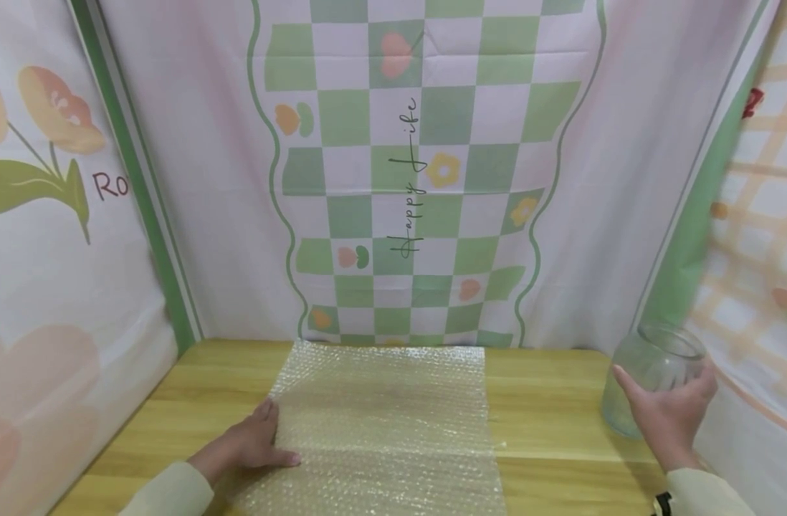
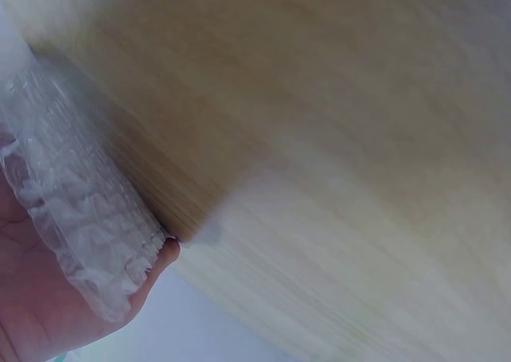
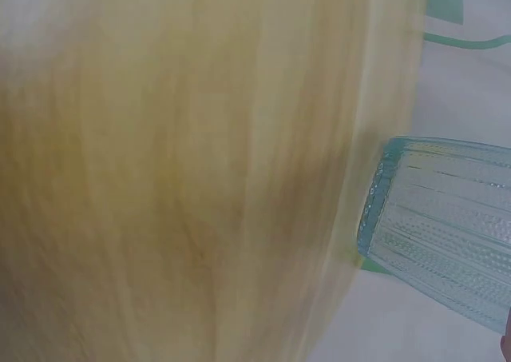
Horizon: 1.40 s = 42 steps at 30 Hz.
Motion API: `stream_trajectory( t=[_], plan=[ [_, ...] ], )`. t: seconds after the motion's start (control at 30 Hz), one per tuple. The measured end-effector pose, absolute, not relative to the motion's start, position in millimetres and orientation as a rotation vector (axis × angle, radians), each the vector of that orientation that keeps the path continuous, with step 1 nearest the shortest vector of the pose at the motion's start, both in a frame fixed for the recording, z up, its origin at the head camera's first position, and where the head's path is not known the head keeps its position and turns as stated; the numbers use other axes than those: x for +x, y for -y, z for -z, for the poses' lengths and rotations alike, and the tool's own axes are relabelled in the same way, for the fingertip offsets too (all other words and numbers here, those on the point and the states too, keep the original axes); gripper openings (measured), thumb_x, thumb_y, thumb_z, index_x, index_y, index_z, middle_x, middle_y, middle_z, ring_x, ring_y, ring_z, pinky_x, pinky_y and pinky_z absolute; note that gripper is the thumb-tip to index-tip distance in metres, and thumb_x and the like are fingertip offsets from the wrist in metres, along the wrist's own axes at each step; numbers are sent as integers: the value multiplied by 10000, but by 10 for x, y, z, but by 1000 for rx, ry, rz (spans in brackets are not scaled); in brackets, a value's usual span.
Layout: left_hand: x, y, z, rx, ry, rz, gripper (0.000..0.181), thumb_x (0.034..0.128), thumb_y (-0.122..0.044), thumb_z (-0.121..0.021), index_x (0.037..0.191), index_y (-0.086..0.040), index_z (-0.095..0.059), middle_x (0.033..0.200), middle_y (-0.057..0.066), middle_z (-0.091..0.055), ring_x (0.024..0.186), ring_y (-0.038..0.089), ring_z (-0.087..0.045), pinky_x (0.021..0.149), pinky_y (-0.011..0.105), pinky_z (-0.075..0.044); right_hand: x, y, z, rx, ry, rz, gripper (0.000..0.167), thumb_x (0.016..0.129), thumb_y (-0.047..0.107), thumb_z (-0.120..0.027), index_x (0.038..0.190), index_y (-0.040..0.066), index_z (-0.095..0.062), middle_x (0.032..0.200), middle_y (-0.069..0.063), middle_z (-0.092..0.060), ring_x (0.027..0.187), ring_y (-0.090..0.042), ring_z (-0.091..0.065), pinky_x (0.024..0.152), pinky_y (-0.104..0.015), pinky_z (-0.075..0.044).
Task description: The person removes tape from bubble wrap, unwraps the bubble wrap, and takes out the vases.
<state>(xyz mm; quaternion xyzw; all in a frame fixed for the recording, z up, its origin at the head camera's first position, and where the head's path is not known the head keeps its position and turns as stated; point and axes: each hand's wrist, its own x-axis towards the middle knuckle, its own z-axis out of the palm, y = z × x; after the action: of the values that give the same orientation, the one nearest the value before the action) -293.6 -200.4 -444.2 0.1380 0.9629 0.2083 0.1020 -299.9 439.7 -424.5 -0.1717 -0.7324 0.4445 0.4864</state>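
Observation:
A clear sheet of bubble wrap (image 1: 393,416) lies flat along the middle of the wooden table. At its left edge, my left hand (image 1: 251,437) touches it, thumb spread over the sheet and fingers extended along the edge. Part of the bubble wrap (image 2: 88,194) covers the palm (image 2: 48,298) in the left wrist view. Over at the table's right side, my right hand (image 1: 677,408) grips a clear glass jar (image 1: 626,401), thumb and fingers around its body. The jar is upright with its mouth uncovered. Ribbed glass of the jar (image 3: 447,218) shows in the right wrist view.
Wooden table (image 1: 555,401) surface extends on both sides of the sheet. A patterned cloth (image 1: 400,172) hangs behind the table, with a floral cloth (image 1: 51,287) at left and a checked cloth (image 1: 761,287) at right, close to the jar.

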Motion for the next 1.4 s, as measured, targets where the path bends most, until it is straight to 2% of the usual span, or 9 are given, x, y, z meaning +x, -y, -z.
stream_trajectory(
  t=[0.3,0.67,0.87,1.0,1.1,1.4],
  plan=[
    [-2956,2014,4481,434,-2858,-602,1197,732,-605,-748,1405,232,-219,1473,434,-115,1360,554,-172,1095,616,-223,-2964,-4397,4271,-446,1798,-1105,1159,638,161,-918,1520,199,-167,1503,-103,-243,1344,-237,-301,1151,-294,-184],
    [-2998,2040,4557,429,-2854,-626,1261,699,-686,-715,1420,216,-208,1489,417,-102,1368,543,-166,1103,613,-207,-2991,-4424,4255,-393,1797,-1094,1139,623,136,-927,1502,241,-211,1463,-56,-282,1292,-212,-340,1124,-294,-263],
    [-3007,2049,4583,421,-2845,-645,1255,705,-665,-729,1419,221,-198,1487,419,-93,1366,549,-156,1099,624,-202,-2985,-4417,4222,-369,1813,-1064,1141,633,124,-918,1513,258,-203,1477,-39,-297,1311,-187,-328,1136,-302,-234],
    [-3072,2094,4721,440,-2866,-670,1308,667,-729,-704,1423,213,-204,1492,410,-92,1372,542,-151,1103,623,-190,-2982,-4419,4217,-378,1827,-1062,1147,631,137,-923,1513,272,-202,1478,-30,-304,1311,-191,-334,1138,-322,-239],
    [-3052,2082,4695,445,-2868,-654,1303,673,-731,-698,1422,214,-204,1491,412,-92,1373,540,-152,1106,617,-191,-2982,-4435,4221,-380,1836,-1070,1147,631,145,-925,1513,282,-204,1480,-33,-298,1312,-197,-332,1138,-333,-245],
    [-2929,2014,4480,440,-2853,-649,1223,718,-603,-759,1399,245,-200,1465,446,-102,1351,568,-167,1091,627,-217,-3005,-4445,4200,-413,1886,-1097,1173,637,194,-929,1522,296,-167,1504,-56,-266,1329,-237,-319,1143,-392,-242]
  ],
)
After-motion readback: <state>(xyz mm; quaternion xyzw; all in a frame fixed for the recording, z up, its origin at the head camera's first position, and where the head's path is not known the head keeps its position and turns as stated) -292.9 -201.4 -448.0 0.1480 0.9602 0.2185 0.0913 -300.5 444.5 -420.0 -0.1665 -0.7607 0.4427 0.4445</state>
